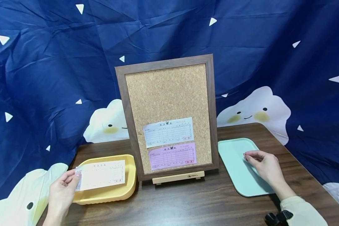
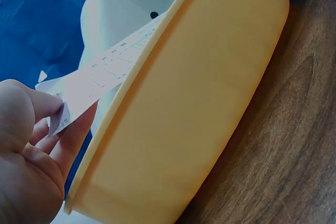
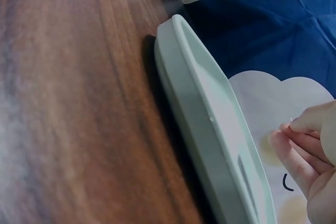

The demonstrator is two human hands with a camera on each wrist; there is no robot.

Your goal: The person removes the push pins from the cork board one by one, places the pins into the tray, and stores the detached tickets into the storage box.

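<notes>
My left hand (image 1: 62, 192) pinches the left end of a pale printed form slip (image 1: 101, 175) between thumb and fingers. The slip overlaps the yellow tray (image 1: 130, 191) in the head view; from the left wrist it slants behind that tray's rim. Over the mint green tray (image 1: 237, 166), the fingertips of my right hand (image 1: 266, 166) pinch a tiny clear push pin (image 1: 244, 156), mostly hidden by the fingers. Between the hands stands a framed cork board (image 1: 169, 94). Pinned low on it are a light blue form (image 1: 169, 133) and, just below, a purple form (image 1: 173, 157).
A small wooden stand (image 1: 178, 178) holds the board's lower edge on the dark wood table (image 1: 186, 204). Behind hangs a blue cloth (image 1: 164, 28) with white triangles and cloud faces. The table's right edge runs close past the green tray.
</notes>
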